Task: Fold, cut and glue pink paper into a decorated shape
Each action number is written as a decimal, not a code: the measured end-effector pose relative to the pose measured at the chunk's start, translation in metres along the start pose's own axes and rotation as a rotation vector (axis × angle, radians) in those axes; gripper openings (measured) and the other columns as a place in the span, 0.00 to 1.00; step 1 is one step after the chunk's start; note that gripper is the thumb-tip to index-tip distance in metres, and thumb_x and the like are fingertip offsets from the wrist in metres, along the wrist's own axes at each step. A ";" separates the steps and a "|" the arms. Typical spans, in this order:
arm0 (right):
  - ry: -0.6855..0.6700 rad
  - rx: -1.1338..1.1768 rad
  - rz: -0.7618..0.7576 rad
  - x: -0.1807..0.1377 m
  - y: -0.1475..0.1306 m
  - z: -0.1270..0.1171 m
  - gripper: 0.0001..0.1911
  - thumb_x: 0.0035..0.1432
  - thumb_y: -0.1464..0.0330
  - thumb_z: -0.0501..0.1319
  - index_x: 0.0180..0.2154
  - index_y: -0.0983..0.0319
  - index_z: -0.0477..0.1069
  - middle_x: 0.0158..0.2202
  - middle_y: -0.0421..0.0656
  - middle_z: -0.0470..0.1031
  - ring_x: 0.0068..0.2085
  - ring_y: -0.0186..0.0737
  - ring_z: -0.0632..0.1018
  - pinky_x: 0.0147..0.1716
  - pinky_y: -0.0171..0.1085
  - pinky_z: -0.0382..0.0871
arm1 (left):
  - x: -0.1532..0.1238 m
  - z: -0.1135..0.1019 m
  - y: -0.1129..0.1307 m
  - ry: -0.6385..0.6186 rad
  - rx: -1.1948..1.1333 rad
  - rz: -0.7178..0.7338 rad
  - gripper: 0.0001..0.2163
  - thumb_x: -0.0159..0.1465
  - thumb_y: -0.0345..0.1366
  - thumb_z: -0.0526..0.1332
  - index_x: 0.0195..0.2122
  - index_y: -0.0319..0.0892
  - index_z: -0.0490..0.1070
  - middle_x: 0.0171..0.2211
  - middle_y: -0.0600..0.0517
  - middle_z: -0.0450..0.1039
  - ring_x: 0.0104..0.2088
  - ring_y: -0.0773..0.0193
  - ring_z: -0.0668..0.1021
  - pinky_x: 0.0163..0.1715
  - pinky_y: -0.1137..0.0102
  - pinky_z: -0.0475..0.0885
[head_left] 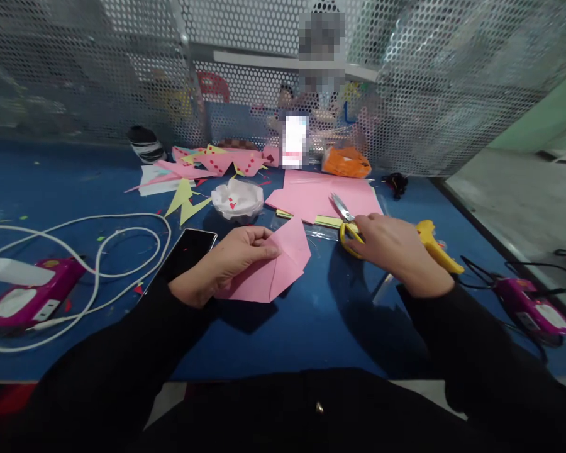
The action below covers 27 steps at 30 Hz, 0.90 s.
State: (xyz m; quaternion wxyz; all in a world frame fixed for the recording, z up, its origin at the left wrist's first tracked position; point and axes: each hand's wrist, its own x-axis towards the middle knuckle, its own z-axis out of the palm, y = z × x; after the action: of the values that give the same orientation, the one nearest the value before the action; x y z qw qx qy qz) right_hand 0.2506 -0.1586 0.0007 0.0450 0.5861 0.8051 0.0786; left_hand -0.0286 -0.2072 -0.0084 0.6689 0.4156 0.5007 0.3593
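Observation:
My left hand (238,255) pinches a folded piece of pink paper (287,267) between thumb and fingers, above the blue table. Creases run across the paper, and its edges are cut at angles. On the right, my right hand (389,242) has its fingers at the yellow handles of a pair of scissors (344,214), whose blades point up and left over a stack of pink sheets (330,189). Yellow paper shows under that stack. Beyond my left hand stands a crumpled white paper bowl (238,198) with small red scraps in it.
A dark phone (186,255), a white cable (99,270) and a purple power strip (38,292) lie left. Right are a yellow glue gun (436,245) and another purple power strip (532,305). Cut paper (226,160), an orange packet (346,162) and a perforated metal screen (99,94) stand behind.

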 end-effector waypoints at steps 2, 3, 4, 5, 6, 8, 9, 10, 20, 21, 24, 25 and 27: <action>0.205 0.161 -0.259 -0.022 -0.020 -0.002 0.26 0.60 0.59 0.63 0.56 0.65 0.70 0.50 0.56 0.77 0.47 0.55 0.78 0.43 0.47 0.71 | 0.000 0.002 -0.001 0.002 0.001 0.013 0.11 0.51 0.33 0.75 0.33 0.42 0.76 0.28 0.54 0.80 0.28 0.66 0.79 0.31 0.71 0.74; 0.305 0.221 -0.369 -0.031 -0.031 -0.001 0.27 0.60 0.61 0.63 0.58 0.66 0.67 0.54 0.58 0.75 0.51 0.56 0.77 0.47 0.50 0.71 | 0.000 0.003 -0.002 0.005 -0.001 0.022 0.11 0.51 0.34 0.75 0.33 0.42 0.76 0.29 0.54 0.80 0.29 0.66 0.80 0.32 0.71 0.75; 0.390 0.252 -0.422 -0.038 -0.043 0.003 0.27 0.61 0.63 0.63 0.59 0.67 0.66 0.55 0.59 0.74 0.53 0.57 0.76 0.49 0.52 0.70 | 0.000 0.004 -0.003 0.005 -0.005 0.026 0.11 0.51 0.34 0.75 0.33 0.42 0.76 0.29 0.54 0.80 0.29 0.66 0.80 0.33 0.70 0.75; 0.439 0.256 -0.445 -0.044 -0.054 0.007 0.28 0.61 0.64 0.62 0.60 0.68 0.65 0.56 0.60 0.73 0.54 0.57 0.74 0.50 0.53 0.70 | 0.001 0.006 -0.003 0.003 -0.007 0.026 0.12 0.50 0.34 0.75 0.34 0.42 0.76 0.29 0.54 0.80 0.30 0.65 0.80 0.33 0.70 0.75; 0.484 0.249 -0.451 -0.047 -0.063 0.012 0.27 0.62 0.66 0.62 0.60 0.69 0.64 0.56 0.60 0.73 0.55 0.57 0.74 0.51 0.53 0.69 | 0.001 0.007 -0.004 0.000 -0.009 0.023 0.13 0.50 0.34 0.75 0.34 0.42 0.75 0.29 0.54 0.80 0.30 0.65 0.80 0.34 0.70 0.75; 0.571 0.196 -0.456 -0.048 -0.074 0.021 0.22 0.64 0.70 0.59 0.58 0.71 0.66 0.54 0.59 0.75 0.54 0.54 0.74 0.53 0.51 0.68 | 0.002 0.010 -0.005 -0.002 -0.009 0.012 0.14 0.48 0.33 0.76 0.34 0.41 0.75 0.29 0.54 0.80 0.29 0.66 0.80 0.34 0.70 0.75; 0.627 0.158 -0.463 -0.047 -0.075 0.024 0.19 0.65 0.73 0.57 0.56 0.72 0.68 0.52 0.58 0.77 0.52 0.53 0.75 0.53 0.50 0.67 | 0.002 0.012 -0.006 0.001 -0.005 0.010 0.15 0.47 0.33 0.76 0.34 0.41 0.75 0.29 0.54 0.80 0.29 0.66 0.79 0.33 0.70 0.74; 0.676 0.118 -0.473 -0.046 -0.074 0.027 0.17 0.66 0.74 0.56 0.55 0.73 0.70 0.50 0.57 0.78 0.51 0.51 0.76 0.53 0.48 0.67 | 0.002 0.014 -0.007 0.011 0.000 0.011 0.15 0.47 0.33 0.76 0.34 0.41 0.75 0.28 0.54 0.79 0.28 0.66 0.79 0.33 0.70 0.74; 0.365 0.090 -0.586 -0.062 -0.066 0.045 0.12 0.69 0.76 0.54 0.49 0.69 0.74 0.45 0.53 0.79 0.46 0.45 0.78 0.47 0.44 0.68 | -0.015 0.024 -0.031 0.099 0.383 0.010 0.10 0.53 0.36 0.69 0.35 0.40 0.74 0.30 0.49 0.79 0.29 0.61 0.78 0.31 0.68 0.71; 0.346 0.105 -0.585 -0.064 -0.067 0.048 0.12 0.69 0.76 0.54 0.48 0.69 0.74 0.45 0.53 0.79 0.46 0.45 0.78 0.46 0.44 0.68 | -0.021 0.023 -0.031 0.105 0.505 0.046 0.11 0.55 0.37 0.68 0.38 0.41 0.75 0.35 0.48 0.80 0.32 0.60 0.79 0.34 0.66 0.71; 0.317 0.145 -0.567 -0.066 -0.066 0.051 0.13 0.69 0.76 0.53 0.49 0.69 0.74 0.46 0.53 0.79 0.45 0.45 0.78 0.44 0.44 0.67 | -0.038 0.018 -0.022 0.207 1.082 0.243 0.15 0.61 0.39 0.63 0.49 0.43 0.74 0.49 0.43 0.78 0.43 0.52 0.79 0.42 0.62 0.71; 0.312 0.156 -0.559 -0.066 -0.065 0.051 0.13 0.69 0.75 0.53 0.49 0.69 0.74 0.47 0.53 0.79 0.45 0.45 0.78 0.44 0.44 0.67 | -0.042 0.017 -0.018 0.251 1.242 0.326 0.16 0.63 0.37 0.61 0.52 0.43 0.73 0.54 0.42 0.75 0.48 0.49 0.78 0.45 0.60 0.70; 0.305 0.177 -0.541 -0.066 -0.064 0.050 0.13 0.70 0.75 0.53 0.49 0.68 0.75 0.47 0.52 0.79 0.44 0.45 0.78 0.43 0.43 0.67 | -0.043 0.015 -0.011 0.187 1.395 0.442 0.14 0.65 0.35 0.57 0.51 0.43 0.74 0.54 0.43 0.75 0.53 0.48 0.76 0.49 0.60 0.68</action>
State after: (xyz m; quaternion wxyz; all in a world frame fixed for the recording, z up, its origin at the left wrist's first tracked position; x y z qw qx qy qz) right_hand 0.2193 -0.2364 -0.0612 -0.1077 0.3338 0.9330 0.0804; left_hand -0.0233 -0.2532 -0.0004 0.1156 0.8033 0.5723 0.1177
